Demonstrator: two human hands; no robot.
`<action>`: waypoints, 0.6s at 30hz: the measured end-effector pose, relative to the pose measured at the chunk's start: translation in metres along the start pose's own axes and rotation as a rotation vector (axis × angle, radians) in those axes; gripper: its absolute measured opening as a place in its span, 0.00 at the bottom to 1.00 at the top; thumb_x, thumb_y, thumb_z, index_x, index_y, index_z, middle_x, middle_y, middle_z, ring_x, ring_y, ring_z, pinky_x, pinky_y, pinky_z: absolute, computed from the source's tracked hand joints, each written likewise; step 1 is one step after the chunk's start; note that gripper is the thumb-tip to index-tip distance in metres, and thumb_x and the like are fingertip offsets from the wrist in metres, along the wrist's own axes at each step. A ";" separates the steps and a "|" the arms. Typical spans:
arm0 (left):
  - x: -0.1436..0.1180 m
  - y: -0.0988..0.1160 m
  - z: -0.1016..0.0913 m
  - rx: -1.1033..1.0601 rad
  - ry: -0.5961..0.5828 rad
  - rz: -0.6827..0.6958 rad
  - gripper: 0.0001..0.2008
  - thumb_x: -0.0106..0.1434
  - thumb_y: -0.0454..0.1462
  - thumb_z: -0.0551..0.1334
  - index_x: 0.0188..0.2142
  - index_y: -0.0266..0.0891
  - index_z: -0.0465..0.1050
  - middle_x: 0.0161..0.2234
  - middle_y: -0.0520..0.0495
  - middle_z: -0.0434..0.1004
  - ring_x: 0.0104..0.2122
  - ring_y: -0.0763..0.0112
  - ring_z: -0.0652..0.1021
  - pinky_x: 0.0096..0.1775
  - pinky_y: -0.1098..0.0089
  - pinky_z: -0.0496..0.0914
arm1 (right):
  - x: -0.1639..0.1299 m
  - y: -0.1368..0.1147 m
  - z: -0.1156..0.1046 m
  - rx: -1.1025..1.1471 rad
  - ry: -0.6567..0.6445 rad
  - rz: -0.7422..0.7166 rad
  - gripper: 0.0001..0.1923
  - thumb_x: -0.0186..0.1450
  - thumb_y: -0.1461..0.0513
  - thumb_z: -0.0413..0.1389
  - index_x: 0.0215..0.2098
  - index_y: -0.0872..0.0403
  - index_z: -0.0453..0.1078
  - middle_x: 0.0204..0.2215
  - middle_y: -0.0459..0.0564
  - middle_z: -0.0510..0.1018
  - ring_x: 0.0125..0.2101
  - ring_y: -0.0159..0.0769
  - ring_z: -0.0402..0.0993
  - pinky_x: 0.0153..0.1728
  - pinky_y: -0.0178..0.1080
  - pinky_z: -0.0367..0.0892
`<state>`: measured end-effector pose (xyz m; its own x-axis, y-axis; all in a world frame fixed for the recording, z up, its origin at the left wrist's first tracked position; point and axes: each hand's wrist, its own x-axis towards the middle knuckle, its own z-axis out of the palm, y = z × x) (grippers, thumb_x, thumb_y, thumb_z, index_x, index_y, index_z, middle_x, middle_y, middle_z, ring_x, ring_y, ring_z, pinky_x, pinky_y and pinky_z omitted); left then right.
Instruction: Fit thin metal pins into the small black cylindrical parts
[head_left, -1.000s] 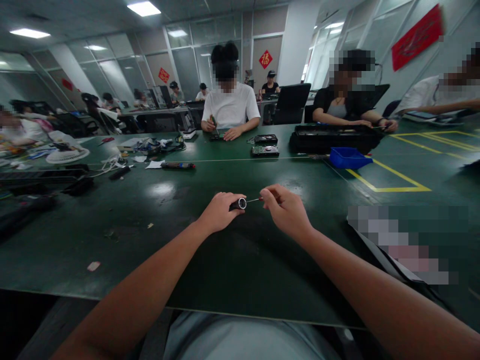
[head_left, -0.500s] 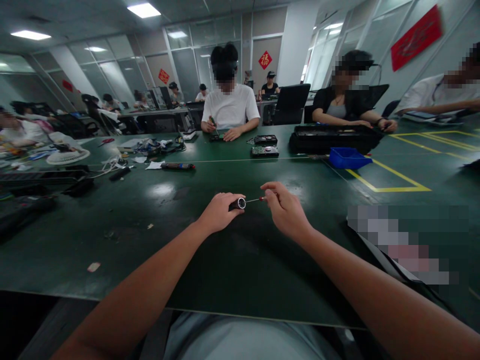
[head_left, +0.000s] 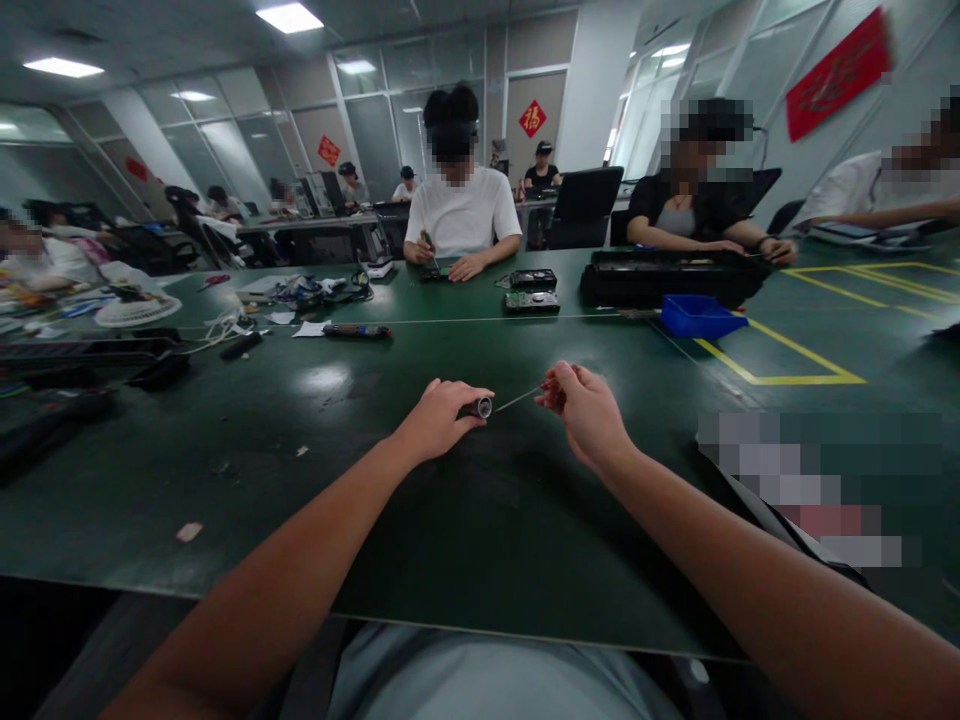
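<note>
My left hand (head_left: 442, 415) grips a short black cylinder with a silver end (head_left: 482, 407), held just above the dark green table (head_left: 450, 520). My right hand (head_left: 589, 410) pinches the small reddish end of a thin metal rod (head_left: 517, 399). The rod slants down to the left, and its tip meets the silver end of the cylinder. Both forearms reach in from the bottom of the view.
A blue bin (head_left: 697, 315) and a long black case (head_left: 667, 277) stand at the back right, beside yellow floor-tape lines (head_left: 780, 362). Circuit boards (head_left: 531, 301) lie before a person in a white shirt (head_left: 461, 215). Cables and tools (head_left: 300, 295) clutter the left.
My right hand has drawn to the right and slightly up, so more of the thin rod shows between my hands. My left hand has stayed in place.
</note>
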<state>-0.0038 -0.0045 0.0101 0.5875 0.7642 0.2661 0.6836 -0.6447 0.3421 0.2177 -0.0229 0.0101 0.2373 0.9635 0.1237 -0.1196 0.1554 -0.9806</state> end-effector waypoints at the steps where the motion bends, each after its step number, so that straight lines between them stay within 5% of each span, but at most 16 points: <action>1: 0.000 -0.001 0.001 0.008 -0.006 -0.007 0.19 0.65 0.38 0.63 0.56 0.45 0.70 0.49 0.45 0.76 0.50 0.59 0.73 0.57 0.50 0.60 | -0.001 0.000 0.000 -0.027 -0.001 -0.021 0.14 0.65 0.50 0.55 0.30 0.51 0.68 0.26 0.47 0.72 0.26 0.34 0.69 0.32 0.41 0.71; 18: -0.002 -0.001 0.005 0.032 -0.044 -0.028 0.19 0.65 0.39 0.63 0.56 0.46 0.71 0.49 0.45 0.76 0.52 0.56 0.73 0.61 0.39 0.50 | -0.017 -0.014 0.001 -0.543 -0.116 -0.354 0.12 0.71 0.53 0.48 0.36 0.50 0.67 0.28 0.48 0.77 0.31 0.39 0.75 0.35 0.42 0.65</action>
<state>-0.0028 -0.0053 0.0046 0.5856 0.7810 0.2169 0.7132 -0.6236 0.3201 0.2144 -0.0416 0.0218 0.0634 0.8963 0.4389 0.4575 0.3648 -0.8109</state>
